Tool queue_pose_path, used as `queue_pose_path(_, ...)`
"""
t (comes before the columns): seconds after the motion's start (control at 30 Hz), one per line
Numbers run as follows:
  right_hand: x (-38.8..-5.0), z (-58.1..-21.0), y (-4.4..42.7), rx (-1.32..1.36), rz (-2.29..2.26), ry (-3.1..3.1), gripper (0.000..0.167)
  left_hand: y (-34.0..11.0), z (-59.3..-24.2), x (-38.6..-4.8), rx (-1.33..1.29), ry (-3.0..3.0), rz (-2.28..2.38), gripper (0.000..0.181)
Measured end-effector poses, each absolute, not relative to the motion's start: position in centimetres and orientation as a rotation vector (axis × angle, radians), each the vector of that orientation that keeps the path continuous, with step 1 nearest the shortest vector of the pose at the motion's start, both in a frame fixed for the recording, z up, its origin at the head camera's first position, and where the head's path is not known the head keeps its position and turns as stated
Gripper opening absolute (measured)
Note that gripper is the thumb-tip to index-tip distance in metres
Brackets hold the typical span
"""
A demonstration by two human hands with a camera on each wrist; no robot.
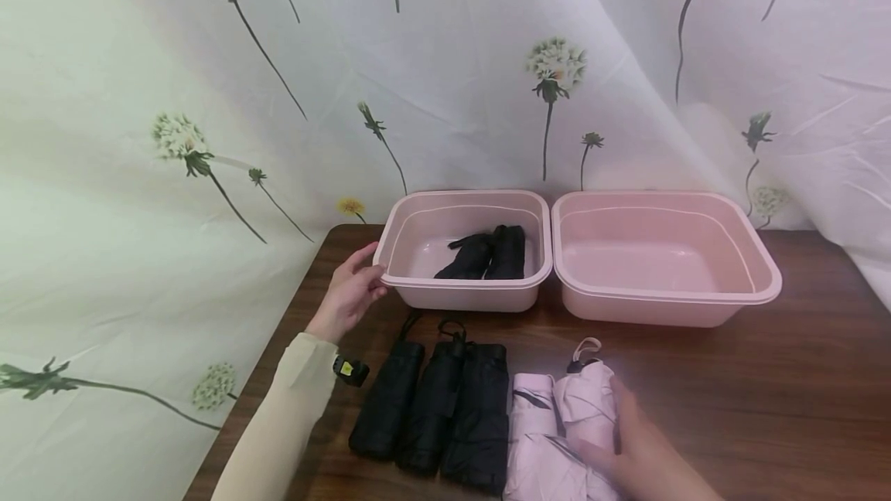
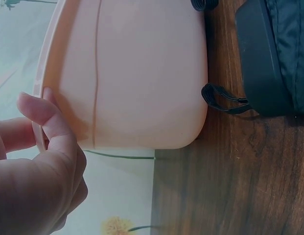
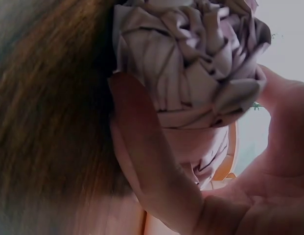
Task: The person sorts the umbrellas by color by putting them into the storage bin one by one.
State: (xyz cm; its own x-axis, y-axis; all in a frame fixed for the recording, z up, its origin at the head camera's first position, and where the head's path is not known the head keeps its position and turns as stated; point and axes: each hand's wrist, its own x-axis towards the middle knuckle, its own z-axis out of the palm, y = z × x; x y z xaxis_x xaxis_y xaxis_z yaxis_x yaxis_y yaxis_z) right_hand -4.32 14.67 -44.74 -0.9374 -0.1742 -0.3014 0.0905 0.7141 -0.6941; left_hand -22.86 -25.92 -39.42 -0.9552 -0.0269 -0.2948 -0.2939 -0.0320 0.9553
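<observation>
My left hand pinches the left end of the rim of a pink plastic basin; the left wrist view shows thumb and fingers on either side of that rim. Inside this basin lie two black folded umbrellas. Toward the front right, my right hand grips a pale pink folded umbrella with a wrist loop, thumb and fingers around its sides. In the right wrist view its gathered fabric fills the upper middle. Beside it is another pale pink umbrella.
A second pink basin stands right beside the first, with nothing seen inside. Three black folded umbrellas lie side by side left of the pink ones on the brown wooden table. Behind hangs a dandelion-printed cloth.
</observation>
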Motion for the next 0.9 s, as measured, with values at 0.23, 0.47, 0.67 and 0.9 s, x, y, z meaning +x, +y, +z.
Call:
queue_pose_path(0.23, -4.07, -45.09, 14.10, -0.102, -1.134, 2.633, 0.109, -25.86, -39.25, -22.64, -0.347, 2.053, 2.096, 0.058)
queue_pose_path(0.47, -3.93, -45.35, 13.98, -0.080, -1.124, 2.647, 0.110, -25.85, -39.22, -22.59, -0.351, 2.051, 2.090, 0.059)
queue_pose_path(0.67, -4.04, -45.34, 13.98, -0.044, -1.143, 2.612, 0.112, -25.85, -39.24, -22.66, -0.356, 2.037, 2.101, 0.059)
queue_pose_path(0.9, -4.00, -45.57, 14.05, -0.051, -1.160, 2.633, 0.112, -25.84, -39.30, -22.75, -0.356, 2.038, 2.104, 0.059)
